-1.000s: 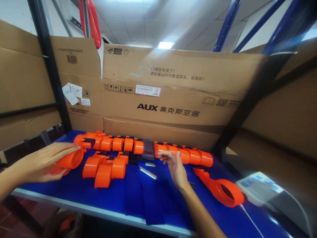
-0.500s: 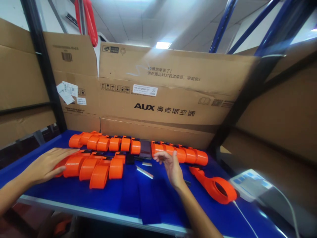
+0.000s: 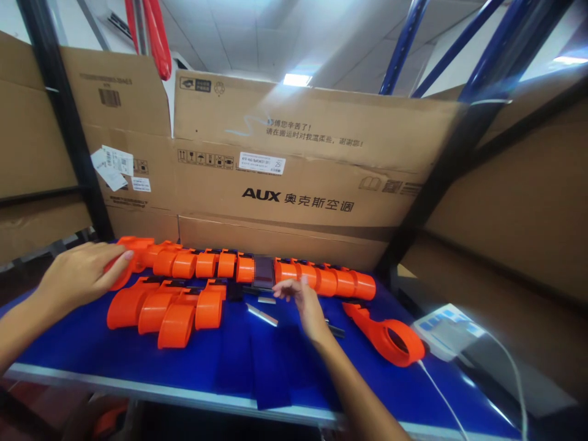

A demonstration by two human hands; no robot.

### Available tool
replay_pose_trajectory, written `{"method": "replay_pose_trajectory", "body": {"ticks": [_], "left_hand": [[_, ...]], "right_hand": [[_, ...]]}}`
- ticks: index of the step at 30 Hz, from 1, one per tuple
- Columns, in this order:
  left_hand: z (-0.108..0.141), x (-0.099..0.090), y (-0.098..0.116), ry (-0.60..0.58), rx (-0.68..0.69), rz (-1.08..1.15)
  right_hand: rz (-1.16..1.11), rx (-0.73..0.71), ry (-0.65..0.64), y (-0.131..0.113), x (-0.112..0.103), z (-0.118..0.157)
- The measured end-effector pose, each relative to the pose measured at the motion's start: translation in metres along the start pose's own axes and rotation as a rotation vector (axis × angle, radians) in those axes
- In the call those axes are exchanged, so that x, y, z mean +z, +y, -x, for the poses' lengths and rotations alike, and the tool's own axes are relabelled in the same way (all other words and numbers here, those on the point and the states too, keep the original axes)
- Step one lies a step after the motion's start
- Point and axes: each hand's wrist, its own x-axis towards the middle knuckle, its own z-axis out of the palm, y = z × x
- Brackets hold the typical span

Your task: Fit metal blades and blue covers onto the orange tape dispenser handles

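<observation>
My left hand [image 3: 87, 272] is closed around an orange tape dispenser [image 3: 120, 275] at the left end of the bench; the fingers hide part of it. In front of it stands a short row of similar orange dispensers [image 3: 126, 306]. A longer back row of dispensers [image 3: 206, 264] runs along the cardboard. My right hand [image 3: 305, 309] hovers near the middle, fingers loosely bent and thumb apart, with nothing visible in it. Beside its fingertips are a dark flat stack [image 3: 263, 272] and thin metal strips [image 3: 261, 315] on the blue surface.
A single orange dispenser [image 3: 386, 335] lies on its side to the right, near a white device [image 3: 448, 331] with a cable. Cardboard panels [image 3: 294, 223] wall the back and sides, between dark posts [image 3: 68, 122]. The blue bench [image 3: 184, 373] ends in a pale front edge.
My left hand has taken a dispenser from the left end of the front row and raised it toward the back left. My right hand keeps nearly the same pose; the view has shifted slightly.
</observation>
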Motion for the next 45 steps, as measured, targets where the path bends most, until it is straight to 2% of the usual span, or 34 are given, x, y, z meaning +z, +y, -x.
{"method": "replay_pose_trajectory", "body": {"ticks": [2,4,7,10,12,15,18,22,24,27,29,31,32,33,35,37,39,42,45], "left_hand": [[-0.025,-0.005,0.031,0.044,0.032,-0.029],[-0.046,-0.004,0.071,0.049,0.138,0.1],[-0.069,0.007,0.135,0.072,0.251,0.281],[-0.083,0.021,0.192,0.031,0.359,0.494],[-0.088,0.029,0.221,-0.026,0.415,0.614],[-0.088,0.038,0.248,-0.069,0.449,0.682],[-0.084,0.044,0.26,-0.101,0.466,0.714],[-0.077,0.048,0.269,-0.094,0.418,0.904],[-0.077,0.052,0.274,-0.062,0.259,1.048],[-0.081,0.062,0.281,-0.081,-0.182,1.383],[-0.084,0.071,0.285,-0.251,-0.43,1.677],[-0.085,0.082,0.288,-0.452,-0.533,1.904],[-0.084,0.087,0.288,-0.489,-0.564,1.972],[-0.083,0.092,0.288,-0.468,-0.603,2.014],[-0.08,0.101,0.287,-0.309,-0.718,2.041],[-0.076,0.109,0.285,-0.143,-0.819,2.033],[-0.073,0.114,0.282,-0.048,-0.855,2.018],[-0.07,0.115,0.277,-0.02,-0.812,1.996],[-0.068,0.115,0.274,-0.022,-0.765,1.988]], "right_hand": [[0.062,0.006,-0.026,0.0,0.001,0.0],[0.11,0.005,-0.053,-0.001,0.003,0.0],[0.113,0.001,-0.058,-0.002,0.007,0.0],[0.038,0.034,-0.025,-0.001,0.009,-0.001],[-0.048,0.075,0.012,0.001,0.008,-0.003],[-0.178,0.137,0.138,0.005,0.004,-0.005],[-0.246,0.193,0.23,0.007,-0.001,-0.007],[-0.251,0.235,0.208,0.01,-0.004,-0.008],[-0.241,0.23,0.249,0.011,-0.005,-0.008],[-0.223,0.228,0.306,0.011,-0.004,-0.007],[-0.213,0.234,0.308,0.01,-0.003,-0.007],[-0.191,0.234,0.287,0.008,-0.002,-0.007],[-0.174,0.231,0.267,0.007,-0.002,-0.007],[-0.148,0.221,0.246,0.006,-0.002,-0.007],[-0.026,0.169,0.185,0.003,-0.004,-0.005],[0.226,0.078,0.084,0.0,-0.006,-0.002],[0.525,-0.013,-0.058,-0.002,-0.007,0.003],[0.804,-0.083,-0.265,-0.004,-0.004,0.01],[0.905,-0.098,-0.382,-0.002,0.001,0.014]]}}
